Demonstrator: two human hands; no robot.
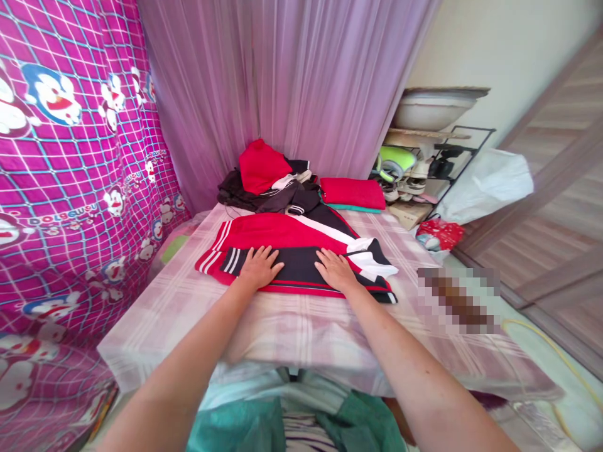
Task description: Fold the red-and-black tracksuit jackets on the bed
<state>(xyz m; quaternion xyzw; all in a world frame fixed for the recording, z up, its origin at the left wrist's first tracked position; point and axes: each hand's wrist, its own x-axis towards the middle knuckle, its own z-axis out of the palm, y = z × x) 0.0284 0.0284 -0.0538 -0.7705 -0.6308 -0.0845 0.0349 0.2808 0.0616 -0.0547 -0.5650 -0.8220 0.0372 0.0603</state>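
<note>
A red, black and white jacket [292,233] lies partly folded on a table covered with a pink checked cloth [198,307]. My left hand [260,266] rests flat on its black panel, fingers spread, near the striped cuff. My right hand [335,269] lies flat on the same black panel a little to the right, fingers stretched out. Neither hand holds anything. Behind the jacket sits a heap of unfolded dark and red clothes [266,179]. To the right of that heap lies a folded red garment [353,192] on top of a teal one.
A purple curtain [282,81] hangs behind the table and a pink cartoon-print sheet [70,157] covers the left. At the right stand a shoe rack [424,169], a white plastic bag [490,182] and a red bag [440,233] on the floor.
</note>
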